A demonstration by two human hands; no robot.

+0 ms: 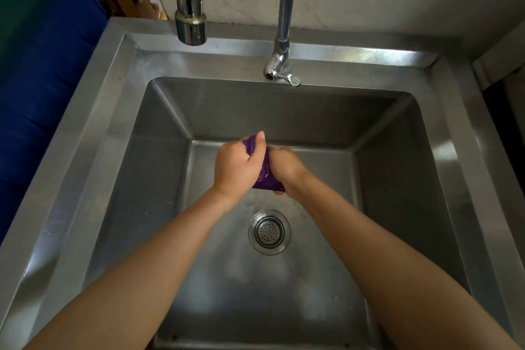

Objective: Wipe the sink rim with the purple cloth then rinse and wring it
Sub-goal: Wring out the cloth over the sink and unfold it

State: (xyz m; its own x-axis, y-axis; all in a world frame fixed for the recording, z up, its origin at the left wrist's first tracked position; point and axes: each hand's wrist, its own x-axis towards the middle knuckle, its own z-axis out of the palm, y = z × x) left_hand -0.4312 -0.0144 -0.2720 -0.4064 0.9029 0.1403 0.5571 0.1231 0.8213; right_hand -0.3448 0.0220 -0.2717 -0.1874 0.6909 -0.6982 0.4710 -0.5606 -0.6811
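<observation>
The purple cloth (265, 172) is bunched into a tight wad between both fists over the middle of the steel sink basin. My left hand (237, 169) grips its upper end, thumb pointing up. My right hand (285, 169) clamps the lower end, knuckles turned toward the left hand. Only a strip of the cloth shows between the two hands. The sink rim (93, 133) runs around the basin as a broad flat steel border. No water runs from the tap spout (191, 28).
The drain strainer (269, 231) lies in the basin floor just below my hands. A tall tap pipe with its valve (279, 68) stands on the back rim. A blue surface (37, 71) borders the sink at left, a pale wall behind.
</observation>
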